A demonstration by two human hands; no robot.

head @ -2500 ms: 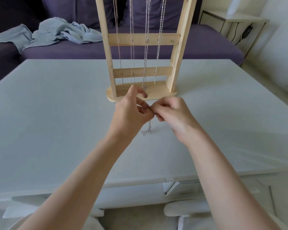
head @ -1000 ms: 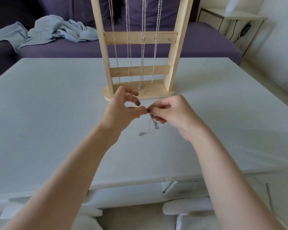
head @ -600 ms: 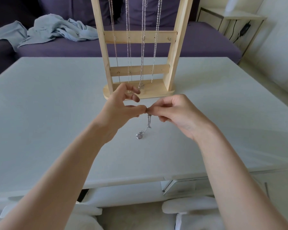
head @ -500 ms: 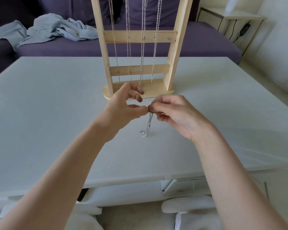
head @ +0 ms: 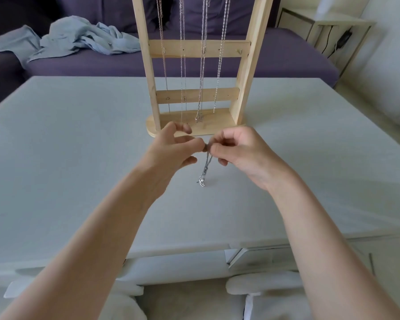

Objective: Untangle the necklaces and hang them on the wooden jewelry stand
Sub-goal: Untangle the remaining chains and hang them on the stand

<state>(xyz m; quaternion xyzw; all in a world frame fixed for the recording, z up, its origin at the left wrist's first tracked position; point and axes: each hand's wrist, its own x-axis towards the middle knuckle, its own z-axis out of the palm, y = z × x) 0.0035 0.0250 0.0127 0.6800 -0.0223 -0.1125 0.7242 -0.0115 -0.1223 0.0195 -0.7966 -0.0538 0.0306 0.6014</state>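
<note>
Your left hand point(head: 171, 151) and right hand point(head: 238, 153) meet fingertip to fingertip above the table point(head: 67, 158), just in front of the wooden jewelry stand point(head: 196, 65). Each pinches the top of the same silver necklace point(head: 206, 167) between thumb and forefinger. Your left hand's other fingers are lifted and loosely bent; your right hand's other fingers are curled under toward the palm.

The necklace hangs from that shared pinch as a short doubled strand. Its long axis runs nearly straight down, leaning slightly toward you and to the left at the bottom. The lower end carries a small bunched knot or pendant, too small to tell which, and it hangs at or just above the tabletop with a faint shadow beside it; whether it touches I cannot tell.

Beyond your hands, the stand is upright on its rounded base, with two side posts and two cross bars. Four hung chains point(head: 203, 65) drop vertically down its front, running from beyond the top of the frame to near the base; one ends in a small pendant just above the base.

Behind the table is a purple sofa point(head: 286, 61) with a crumpled pale blue cloth point(head: 79, 40) lying on its left side. A light side table point(head: 321, 21) is at the far right.
</note>
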